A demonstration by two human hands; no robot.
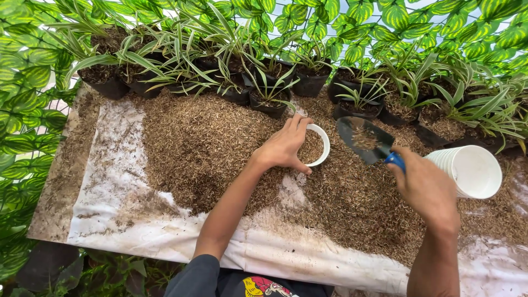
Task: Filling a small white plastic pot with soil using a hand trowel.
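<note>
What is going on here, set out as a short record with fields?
Left hand: the left hand grips a white cup partly filled with brown husk mix
Right hand: the right hand holds a blue-handled trowel carrying some mix
Surface: a white sheet covered by a brown heap of mix
Nearby: a stack of white cups lying on its side
Behind: potted plants in black bags

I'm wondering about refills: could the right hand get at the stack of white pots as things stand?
Probably not without letting go first. The stack lies on its side just beside the right hand, nothing between, but that hand's grip is taken up by the trowel.
</note>
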